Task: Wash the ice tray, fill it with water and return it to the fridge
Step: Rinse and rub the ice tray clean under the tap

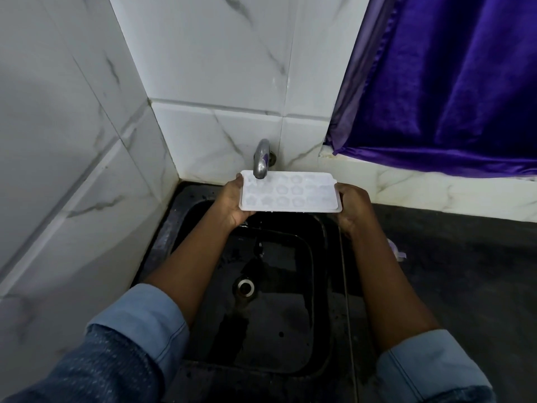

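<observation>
Directly above sink point(171, 225), white ice tray point(290, 193)

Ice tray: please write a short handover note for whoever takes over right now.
The left hand grips the left end of the ice tray, the right hand the right end.
The tray is held cavities up, under the tap spout, over the black sink.
No stream shows; drops seem to hang under the tray.
Whether washing is finished cannot be told.
Left: fill the cavities, carry the tray to the fridge, not in view.
</observation>
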A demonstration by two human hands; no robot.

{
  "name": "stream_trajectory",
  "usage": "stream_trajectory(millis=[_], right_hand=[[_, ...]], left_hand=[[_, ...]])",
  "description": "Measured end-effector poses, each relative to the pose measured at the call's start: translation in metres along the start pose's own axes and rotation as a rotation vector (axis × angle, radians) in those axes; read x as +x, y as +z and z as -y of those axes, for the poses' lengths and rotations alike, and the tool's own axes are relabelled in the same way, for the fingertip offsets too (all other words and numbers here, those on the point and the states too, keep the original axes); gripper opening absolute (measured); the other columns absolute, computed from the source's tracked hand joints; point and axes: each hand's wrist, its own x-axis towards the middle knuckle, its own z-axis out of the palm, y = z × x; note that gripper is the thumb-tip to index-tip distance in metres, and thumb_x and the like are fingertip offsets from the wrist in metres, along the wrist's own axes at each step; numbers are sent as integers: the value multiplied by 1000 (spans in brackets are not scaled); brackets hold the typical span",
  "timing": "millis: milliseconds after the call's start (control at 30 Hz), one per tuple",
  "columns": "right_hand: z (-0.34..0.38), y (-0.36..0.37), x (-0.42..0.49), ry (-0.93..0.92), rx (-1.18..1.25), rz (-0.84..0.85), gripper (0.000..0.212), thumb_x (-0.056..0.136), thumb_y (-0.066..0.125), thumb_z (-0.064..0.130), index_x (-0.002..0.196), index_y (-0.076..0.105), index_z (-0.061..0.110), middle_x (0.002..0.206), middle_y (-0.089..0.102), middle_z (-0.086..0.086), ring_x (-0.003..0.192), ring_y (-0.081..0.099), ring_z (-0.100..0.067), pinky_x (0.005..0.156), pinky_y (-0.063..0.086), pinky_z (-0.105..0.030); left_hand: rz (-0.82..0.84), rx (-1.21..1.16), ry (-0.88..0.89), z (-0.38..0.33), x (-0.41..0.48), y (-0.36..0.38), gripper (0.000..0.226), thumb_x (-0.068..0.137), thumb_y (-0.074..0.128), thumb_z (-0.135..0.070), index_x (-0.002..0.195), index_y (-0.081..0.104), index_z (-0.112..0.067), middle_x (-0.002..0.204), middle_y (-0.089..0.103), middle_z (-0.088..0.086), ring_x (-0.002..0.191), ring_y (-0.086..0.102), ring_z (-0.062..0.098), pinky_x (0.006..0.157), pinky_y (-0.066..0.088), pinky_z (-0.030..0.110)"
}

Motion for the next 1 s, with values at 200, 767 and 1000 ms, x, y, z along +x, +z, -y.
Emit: stream_trajectory(millis=[200,767,1000], right_hand=[[-11,-10,-3,2,12,-18,22,91,62,8,105,78,1,101,80,-17,94,77,-38,88,61,-52],[-56,-6,-34,68,92,0,21,101,58,14,110,74,4,103,78,-15,79,75,-28,64,59,-34],[-66,28,-44,58,50,88,26,99,52,4,111,75,0,106,78,-18,82,75,-31,64,59,-33]], left_hand=[[26,0,-10,17,-5,-7,60,114,31,-51,132,69,-9,128,76,15,112,76,34,99,58,51],[-36,-17,-34,39,-41,-47,57,113,37,-50,135,67,-7,125,76,18,106,78,37,74,65,46],[-108,-99,3,32,-61,-81,54,111,42,-51,125,70,-7,116,79,18,97,80,36,66,66,47]])
